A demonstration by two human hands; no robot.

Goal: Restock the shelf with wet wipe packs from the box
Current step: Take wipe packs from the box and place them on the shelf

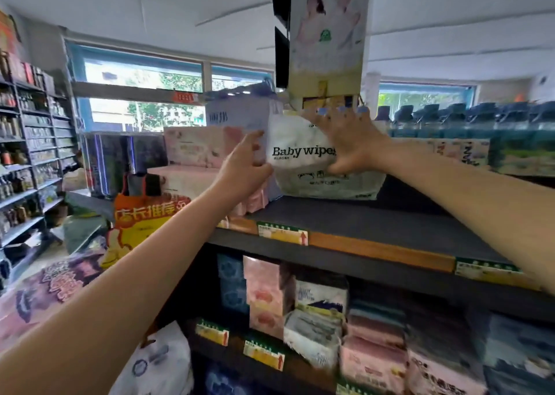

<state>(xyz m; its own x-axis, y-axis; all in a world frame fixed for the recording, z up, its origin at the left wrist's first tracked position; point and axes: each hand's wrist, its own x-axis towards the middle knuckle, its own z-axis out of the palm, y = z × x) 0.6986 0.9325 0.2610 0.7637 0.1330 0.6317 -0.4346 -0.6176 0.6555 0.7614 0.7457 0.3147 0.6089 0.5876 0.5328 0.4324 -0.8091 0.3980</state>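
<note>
A white "Baby wipes" pack [303, 166] stands upright on the dark top shelf [375, 226], next to pink and pale boxes on its left. My left hand [243, 169] holds its left edge, thumb on the front and fingers behind. My right hand [348, 139] lies spread over the pack's upper right front, fingers straight and fanned, thumb low on the face. The supply box is out of view.
Pink tissue boxes [204, 151] are stacked left of the pack. Blue bottle packs [480, 121] line the shelf's far right. A hanging poster [327, 31] is just above. Lower shelves hold several tissue packs [315, 328]. An orange sign [144, 217] hangs at the shelf's left end.
</note>
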